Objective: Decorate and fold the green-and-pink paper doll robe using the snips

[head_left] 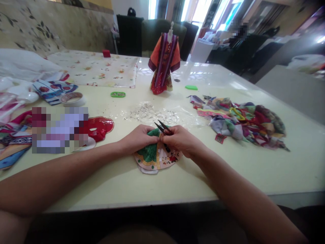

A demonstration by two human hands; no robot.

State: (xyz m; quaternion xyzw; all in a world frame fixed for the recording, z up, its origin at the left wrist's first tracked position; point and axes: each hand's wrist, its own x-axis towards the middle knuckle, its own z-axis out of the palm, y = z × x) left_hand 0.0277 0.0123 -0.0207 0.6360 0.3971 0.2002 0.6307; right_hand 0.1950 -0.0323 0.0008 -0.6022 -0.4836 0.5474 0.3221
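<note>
A small round piece of patterned cloth, green on one side and pale pink with red flowers on the other, lies at the near middle of the table. My left hand is closed on its upper left edge, thumb on top. My right hand grips dark thread snips, their two pointed blades apart and aimed up and left above the cloth. The thumb and forefinger of that hand meet at the cloth's upper edge, close to my left thumb. My fingers hide part of the cloth.
Beyond my hands lies clear plastic with small dark beads. Behind it stands a dressed doll form. Fabric scraps are heaped at right. At left are a tape roll, red cloth and a green-rimmed case.
</note>
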